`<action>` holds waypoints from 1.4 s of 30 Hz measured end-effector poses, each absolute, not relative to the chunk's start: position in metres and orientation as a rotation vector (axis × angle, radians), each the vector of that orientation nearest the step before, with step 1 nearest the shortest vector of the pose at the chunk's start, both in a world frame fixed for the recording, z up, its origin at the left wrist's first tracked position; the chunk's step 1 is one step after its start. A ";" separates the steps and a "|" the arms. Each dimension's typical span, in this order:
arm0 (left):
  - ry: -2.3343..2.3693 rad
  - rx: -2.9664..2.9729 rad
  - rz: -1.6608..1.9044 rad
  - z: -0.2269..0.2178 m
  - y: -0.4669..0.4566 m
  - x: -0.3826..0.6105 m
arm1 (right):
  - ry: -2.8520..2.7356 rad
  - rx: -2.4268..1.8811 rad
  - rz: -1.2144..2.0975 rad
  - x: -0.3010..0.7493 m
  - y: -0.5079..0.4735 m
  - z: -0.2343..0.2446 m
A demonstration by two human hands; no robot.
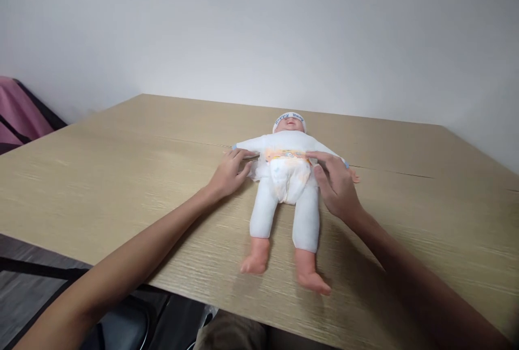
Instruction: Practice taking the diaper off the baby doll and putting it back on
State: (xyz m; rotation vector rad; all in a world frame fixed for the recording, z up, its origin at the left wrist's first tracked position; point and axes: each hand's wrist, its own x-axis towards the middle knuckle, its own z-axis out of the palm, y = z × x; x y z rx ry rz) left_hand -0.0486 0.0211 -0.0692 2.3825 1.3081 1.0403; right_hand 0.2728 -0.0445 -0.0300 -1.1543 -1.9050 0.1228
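Note:
A baby doll [263, 215] in a white suit and a white cap with blue lettering lies on its back, feet toward me. Around its hips is a white diaper [290, 177] with a printed orange and yellow waistband. My left hand [231, 172] is at the diaper's left side, its fingers stretched toward the side flap and the thumb apart. On the other side, my right hand [338, 185] has its fingertips on the end of the waistband, the thumb spread lower down. Neither hand visibly grips the diaper.
The doll lies on a light wooden table [121, 177] with a seam across it. A white wall [259, 36] rises behind. Pink fabric [20, 109] shows at the far left, and a dark chair [125, 323] stands below the near edge.

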 end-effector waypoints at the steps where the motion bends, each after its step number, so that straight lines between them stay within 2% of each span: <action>1: 1.348 2.385 1.007 -0.071 0.020 -0.053 | -1.905 -1.162 0.068 0.265 -0.043 -0.023; 8: 1.558 2.305 0.781 -0.073 0.020 -0.056 | -2.217 -1.196 -0.056 0.200 -0.018 0.012; 13: 1.497 2.070 0.834 -0.075 0.027 -0.061 | -2.339 -1.416 -0.122 0.180 -0.001 0.003; 18: 1.306 1.899 0.900 -0.061 0.037 -0.059 | -2.334 -1.415 -0.148 0.181 0.003 -0.005; 28: 0.827 1.762 0.957 -0.024 0.045 0.012 | -2.225 -1.425 0.226 0.191 0.011 0.004; 35: 0.791 1.605 1.252 -0.050 0.046 0.011 | -2.136 -1.440 0.378 0.196 0.013 0.010; 42: 0.860 1.539 1.171 -0.072 0.056 0.011 | -2.047 -1.441 0.332 0.195 0.013 0.005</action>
